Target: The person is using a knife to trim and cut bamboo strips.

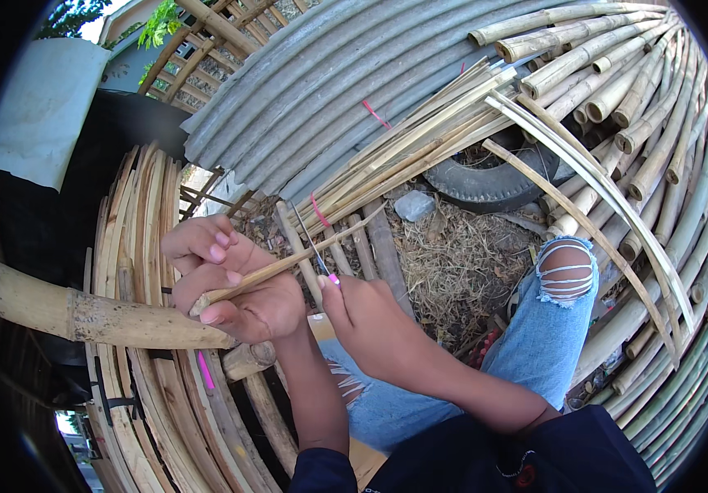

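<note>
Across the palm of my left hand [265,300] lies a thin bamboo strip [288,261], held between thumb and curled fingers. Its thick end sticks out by the fingertips, and its narrow tip points up and right. My right hand [379,329] is closed around the pink handle of a knife [311,241]. The slim blade points up and away and crosses the strip just beyond my left palm. Most of the handle is hidden inside my right fist.
A thick bamboo pole [124,316] juts in from the left over stacked split bamboo slats [177,403]. Ahead, tied strips [420,160] lean by corrugated sheets [313,90]. A tyre [489,181] lies on the ground, and bamboo poles [617,99] are piled right.
</note>
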